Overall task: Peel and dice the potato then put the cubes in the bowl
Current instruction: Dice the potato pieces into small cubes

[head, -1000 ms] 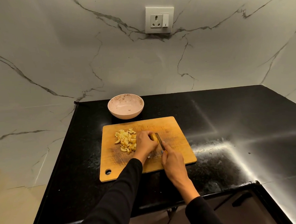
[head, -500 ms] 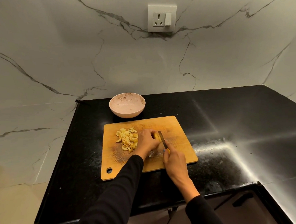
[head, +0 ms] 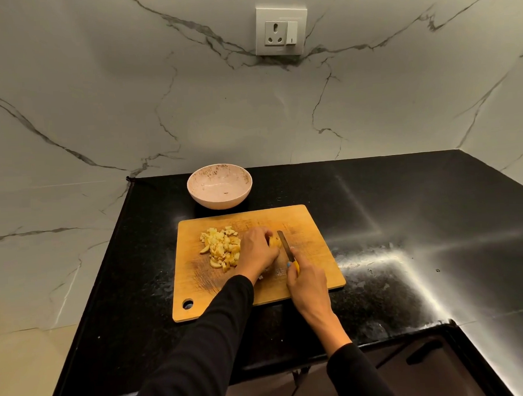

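Observation:
A wooden cutting board [head: 314, 255] lies on the black counter. A heap of yellow potato cubes [head: 222, 250] sits on its left half. My left hand [head: 257, 251] grips a remaining potato piece [head: 275, 242] at the board's middle; most of the piece is hidden under the fingers. My right hand [head: 307, 281] holds a knife [head: 285, 246] with a yellow handle, its blade set against the right side of the potato piece. A pink bowl [head: 219, 186] stands behind the board; it holds no cubes.
The black counter [head: 407, 220] stretches to the right, with wet shiny patches near the board. Marble walls rise behind and to the left. A wall socket [head: 281, 30] sits above. The counter's left edge drops to the floor.
The hands stay at the same spot on the board; the knife blade shifts slightly against the potato piece. The view has tilted a little.

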